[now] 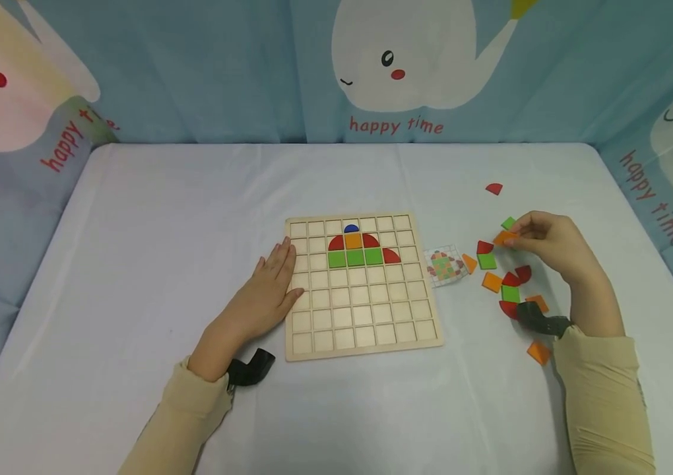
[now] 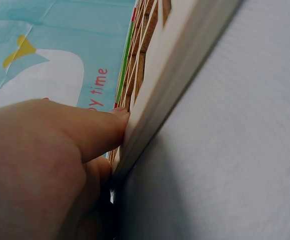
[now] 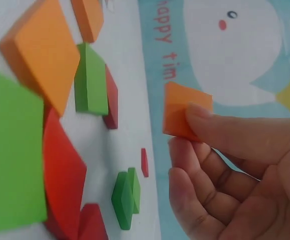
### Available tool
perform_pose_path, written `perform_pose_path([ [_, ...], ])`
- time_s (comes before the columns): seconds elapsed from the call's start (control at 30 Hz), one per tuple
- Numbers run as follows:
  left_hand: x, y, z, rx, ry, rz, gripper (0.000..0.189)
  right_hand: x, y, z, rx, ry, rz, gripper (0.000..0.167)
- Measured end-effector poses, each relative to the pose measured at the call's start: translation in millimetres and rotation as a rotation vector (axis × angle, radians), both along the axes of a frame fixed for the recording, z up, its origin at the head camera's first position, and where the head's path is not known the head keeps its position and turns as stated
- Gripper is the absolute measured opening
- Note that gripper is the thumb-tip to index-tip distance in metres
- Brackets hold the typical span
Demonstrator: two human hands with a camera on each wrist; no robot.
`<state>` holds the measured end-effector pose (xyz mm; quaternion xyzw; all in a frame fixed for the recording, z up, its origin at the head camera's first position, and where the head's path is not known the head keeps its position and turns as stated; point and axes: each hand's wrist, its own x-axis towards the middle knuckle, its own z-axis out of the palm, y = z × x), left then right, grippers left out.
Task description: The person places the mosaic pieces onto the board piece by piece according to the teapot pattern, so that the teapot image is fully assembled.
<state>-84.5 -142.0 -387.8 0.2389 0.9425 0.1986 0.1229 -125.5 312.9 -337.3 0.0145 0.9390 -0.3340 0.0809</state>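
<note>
My left hand [image 1: 259,297] rests along the left edge of a wooden grid board [image 1: 363,315], fingers straight, thumb on the rim. On the board, a blue half-circle [image 1: 351,229] tops an orange square [image 1: 352,242] flanked by red quarter-circles [image 1: 336,244]. Below them lies a row of green squares [image 1: 355,258] with a red quarter-circle [image 1: 392,256] at its right end. To the right of the board, my right hand [image 1: 559,244] pinches an orange square tile [image 3: 177,110] between thumb and fingers, held above the loose tiles.
Loose tiles, such as a green square [image 1: 487,261], an orange square [image 1: 491,282] and a red quarter-circle [image 1: 493,189], lie scattered right of the board. A printed pattern card [image 1: 445,265] lies against the board's right side. A printed curtain [image 1: 241,72] stands behind the white table [image 1: 182,231].
</note>
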Motion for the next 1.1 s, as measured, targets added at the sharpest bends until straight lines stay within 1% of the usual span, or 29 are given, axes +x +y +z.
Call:
perform_pose_path([
  [0.07, -0.3, 0.0, 0.6, -0.003, -0.005, 0.0, 0.07, 0.3, -2.5, 0.4, -0.019, 0.009, -0.019, 0.026],
  [0.23, -1.2, 0.0, -0.2, -0.009, -0.004, -0.002, 0.07, 0.4, -8.6, 0.0, -0.063, 0.028, -0.033, 0.027],
  [0.33, -1.8, -0.4, -1.6, -0.011, -0.003, -0.003, 0.07, -0.6, -13.3, -1.5, -0.093, 0.049, -0.042, 0.024],
  [0.43, -3.1, -0.3, -2.3, -0.011, -0.001, -0.003, 0.07, -2.1, -17.9, -2.2, -0.101, 0.064, -0.05, 0.021],
  [0.7, -2.9, -0.8, -1.8, -0.005, -0.014, 0.004, 0.07, -2.1, -29.0, -1.9, -0.083, 0.004, -0.055, 0.027],
  [0.9, -2.3, -1.2, -0.2, -0.008, -0.023, 0.004, 0.071, -1.9, -43.9, 3.5, -0.114, 0.025, -0.024, 0.022],
  [1.1, -3.0, -0.2, -0.7, -0.004, -0.015, 0.001, 0.07, -6.4, -59.6, 7.9, -0.126, 0.043, 0.027, 0.018],
])
